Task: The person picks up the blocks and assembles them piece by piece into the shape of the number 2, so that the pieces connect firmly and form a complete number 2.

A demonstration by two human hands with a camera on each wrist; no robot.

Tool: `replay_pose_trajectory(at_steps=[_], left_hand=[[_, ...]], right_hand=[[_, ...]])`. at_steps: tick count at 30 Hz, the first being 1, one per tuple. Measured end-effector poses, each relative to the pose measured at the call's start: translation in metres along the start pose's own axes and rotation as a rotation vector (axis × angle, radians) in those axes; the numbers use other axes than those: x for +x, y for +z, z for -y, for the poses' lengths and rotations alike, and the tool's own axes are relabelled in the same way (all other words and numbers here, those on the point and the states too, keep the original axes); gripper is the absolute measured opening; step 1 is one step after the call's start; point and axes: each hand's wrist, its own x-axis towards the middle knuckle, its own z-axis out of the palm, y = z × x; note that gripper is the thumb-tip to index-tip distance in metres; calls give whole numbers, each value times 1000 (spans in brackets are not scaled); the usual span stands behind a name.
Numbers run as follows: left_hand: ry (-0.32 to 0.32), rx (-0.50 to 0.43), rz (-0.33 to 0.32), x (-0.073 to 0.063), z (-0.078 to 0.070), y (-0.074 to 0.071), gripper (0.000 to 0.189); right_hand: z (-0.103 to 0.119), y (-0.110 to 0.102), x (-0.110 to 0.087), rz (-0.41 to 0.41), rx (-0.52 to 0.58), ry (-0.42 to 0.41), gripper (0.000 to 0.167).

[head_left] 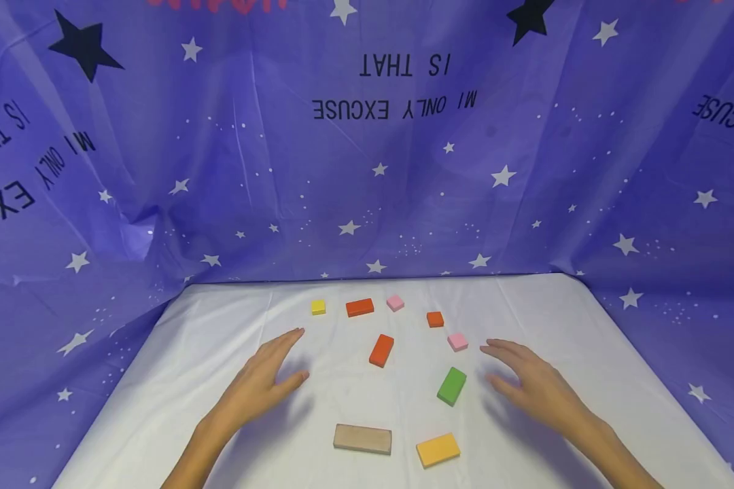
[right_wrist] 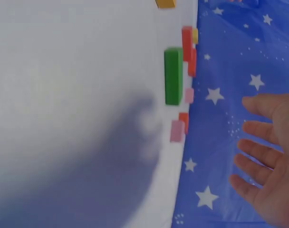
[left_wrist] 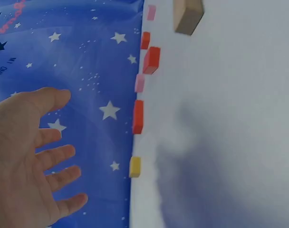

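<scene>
My left hand: thumb and fingers apart | my right hand: likewise apart | green block, nearer pink block: near my right hand | small yellow block: near far edge of white table | plain wooden block: toward me

Dim wrist views, soft-edged shadows

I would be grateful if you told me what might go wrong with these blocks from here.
The right grip hovers beside the nearer pink block and the green block, so a sweep inward might knock either.
That pink block lies close to the small red block; reaching for one could nudge the other.
The two pink blocks look much alike, so the wrong one might be picked.
</scene>
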Motion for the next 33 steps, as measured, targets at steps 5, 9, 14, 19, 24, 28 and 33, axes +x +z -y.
replay_pose_trajectory(at_steps=[5,9,14,19,24,28,33], left_hand=[[-46,-95,78,-4,-1,10,64],[-32,-176,139,-5,-3,18,59],[-2,-267,207,-9,-6,28,55],[11,-336,262,-12,-9,39,55],[13,-384,311,-16,-12,48,54],[24,-397,329,-19,-16,53,55],[57,-422,348,-22,-19,58,56]], right_hand=[[9,9,-7,0,77,0,37],[15,16,-13,27,201,13,35],[21,22,-21,104,399,2,32],[28,27,-28,235,497,111,31],[35,29,-31,339,547,159,36],[38,33,-34,383,581,142,38],[38,42,-38,367,562,57,37]])
